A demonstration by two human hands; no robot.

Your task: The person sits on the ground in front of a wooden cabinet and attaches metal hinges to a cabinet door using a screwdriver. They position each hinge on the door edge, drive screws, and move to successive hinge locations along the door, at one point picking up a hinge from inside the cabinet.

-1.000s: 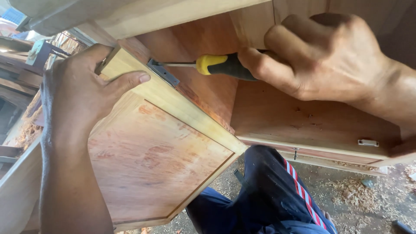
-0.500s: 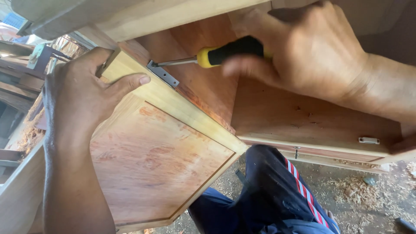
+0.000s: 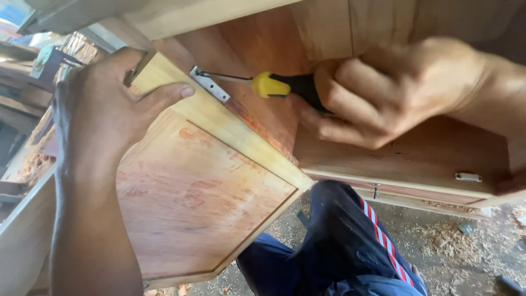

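Overhead, the left hand [image 3: 104, 109] clamps the top edge of a hinged wooden cabinet door with a pale frame and a reddish plywood panel [image 3: 192, 197], thumb laid across the pale rail, fingers wrapped over the far side. The right hand [image 3: 394, 93] is closed around the black grip of a yellow-and-black-handled screwdriver [image 3: 279, 86], whose thin shaft runs left to a small silver metal hinge plate [image 3: 209, 84] seated on the door's upper edge, at the near left of the reddish wooden cabinet carcass [image 3: 416, 159]. The tip appears to meet the plate; whether it sits squarely in a screw head is too small to tell.

Likely hazards, as a judgement:
- Slippage. The shaft is long and held low at an angle; if the tip rides out of the screw, it could skid toward the thumb lying just beside the plate, or gouge the pale rail.
- Door sag. Only the one hand supports the door; a loosened hold would twist the hinge and pull the screw off line.
- Split wood. The plate sits close to the rail's edge, so a hard-driven screw may crack it.

Below, a knee in dark blue trousers with red and white stripes [image 3: 350, 241] rests above a sawdust-strewn floor [image 3: 460, 235].
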